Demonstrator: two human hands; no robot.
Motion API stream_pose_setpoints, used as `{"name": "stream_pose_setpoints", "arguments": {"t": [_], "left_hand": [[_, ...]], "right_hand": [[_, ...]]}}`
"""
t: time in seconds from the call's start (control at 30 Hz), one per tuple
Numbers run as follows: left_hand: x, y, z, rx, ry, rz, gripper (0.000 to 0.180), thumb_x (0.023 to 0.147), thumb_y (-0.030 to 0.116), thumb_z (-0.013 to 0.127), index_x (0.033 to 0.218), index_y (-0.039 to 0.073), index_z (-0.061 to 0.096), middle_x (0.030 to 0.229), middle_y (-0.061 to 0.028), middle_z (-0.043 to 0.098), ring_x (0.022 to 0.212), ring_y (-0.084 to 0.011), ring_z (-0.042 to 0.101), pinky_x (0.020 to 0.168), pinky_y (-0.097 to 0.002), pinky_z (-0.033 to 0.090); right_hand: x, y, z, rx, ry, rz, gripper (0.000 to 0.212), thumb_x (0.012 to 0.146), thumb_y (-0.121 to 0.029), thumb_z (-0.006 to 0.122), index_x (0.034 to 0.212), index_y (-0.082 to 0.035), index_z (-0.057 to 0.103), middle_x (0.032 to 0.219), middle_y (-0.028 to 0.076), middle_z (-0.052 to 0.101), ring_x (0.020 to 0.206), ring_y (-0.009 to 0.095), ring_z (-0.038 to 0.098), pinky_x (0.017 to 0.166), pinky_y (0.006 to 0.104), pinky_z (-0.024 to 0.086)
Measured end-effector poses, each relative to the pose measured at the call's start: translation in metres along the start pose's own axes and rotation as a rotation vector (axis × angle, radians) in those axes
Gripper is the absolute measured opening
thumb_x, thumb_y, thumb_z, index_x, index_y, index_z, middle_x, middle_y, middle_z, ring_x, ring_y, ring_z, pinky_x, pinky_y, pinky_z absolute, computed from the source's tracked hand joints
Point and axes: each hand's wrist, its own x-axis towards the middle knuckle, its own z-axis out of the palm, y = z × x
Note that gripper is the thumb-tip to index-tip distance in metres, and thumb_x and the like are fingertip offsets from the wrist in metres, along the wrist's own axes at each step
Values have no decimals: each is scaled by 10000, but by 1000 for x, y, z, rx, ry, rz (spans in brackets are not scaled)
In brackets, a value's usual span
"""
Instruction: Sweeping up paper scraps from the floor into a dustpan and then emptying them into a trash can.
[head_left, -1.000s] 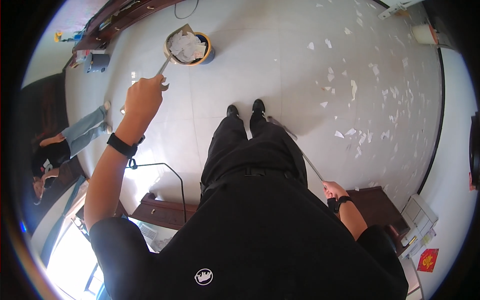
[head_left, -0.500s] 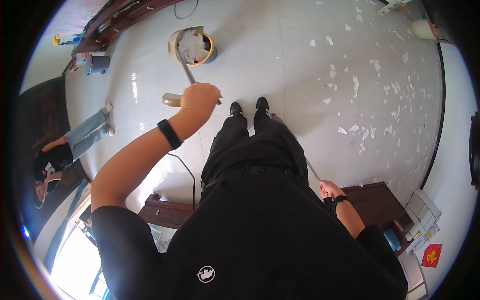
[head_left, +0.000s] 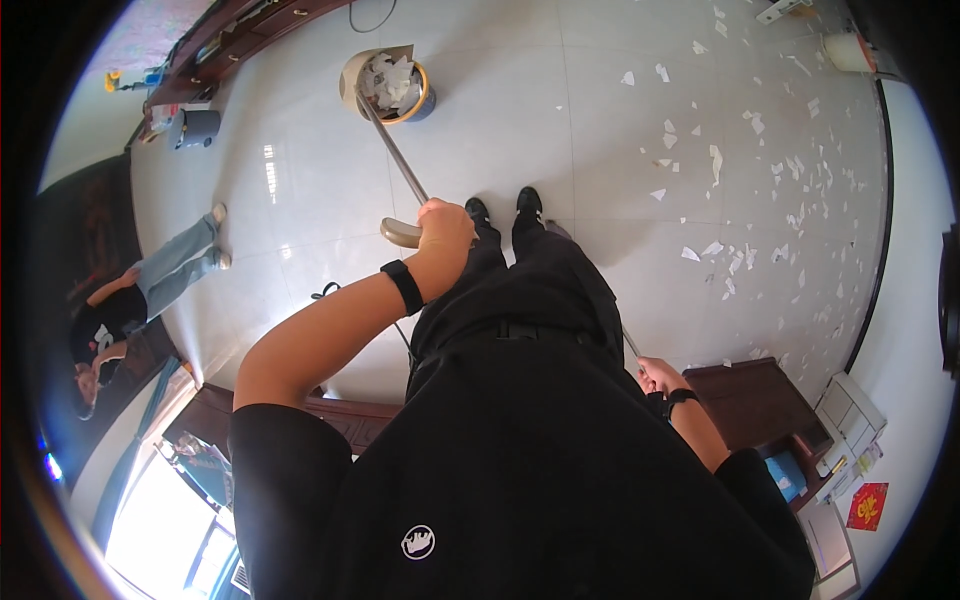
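Note:
My left hand (head_left: 447,238) is wrapped round the handle of a long-handled dustpan (head_left: 402,160), close to its beige curved grip. Its beige pan (head_left: 352,76) is tipped at the mouth of a waste bin (head_left: 428,98) with a yellow-orange rim. White paper scraps (head_left: 390,82) are heaped there; which lie in the pan and which in the bin I cannot tell. Low at my right side, my right hand (head_left: 660,376) is closed on a thin metal stick (head_left: 631,343). My leg hides the stick's far end.
Many torn paper pieces (head_left: 735,258) lie scattered over the tiled floor to the right. A grey bin (head_left: 195,129) stands at the far left, and another person (head_left: 115,305) is at the left edge. Dark wooden furniture (head_left: 752,400) is at the lower right.
My left hand has come right and closer to my body, drawing the handle with it. The pan stays by the bin's rim, and my right hand has barely moved.

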Motion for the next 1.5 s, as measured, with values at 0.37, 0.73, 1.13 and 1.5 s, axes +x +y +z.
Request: {"name": "stream_pose_setpoints", "arguments": {"t": [0.37,0.73,1.13,1.5], "left_hand": [[-13,-50,-14,-429,-240,119,250,668,153,721,897,56,704,821,-134,676,817,-258,676,691,-365,547],[-15,-56,26,-1122,-695,27,415,659,255,803,726,-110,618,619,-160,630,546,-214,660,524,-322,534],[-53,-54,49,-654,-466,-30,285,578,168,807,766,-17,699,743,-179,684,687,-279,699,663,-363,567],[-88,-44,99,-383,-316,-19,253,557,169,820,743,32,714,763,-158,678,736,-299,690,647,-383,559]], "right_hand": [[4,8,-8,-10,7,2,348,928,-373,466,736,-85,429,498,-49,276,354,73,258,325,228,208],[1,7,-2,-10,16,-17,331,930,-320,455,729,-57,448,523,-23,347,392,89,293,353,241,237],[-6,1,-3,-55,15,-18,318,930,-314,446,728,-68,442,532,-24,349,399,80,299,360,236,237],[-5,0,-11,-72,41,-27,301,900,-297,458,711,-64,433,539,-8,359,398,93,300,359,234,244]]}}
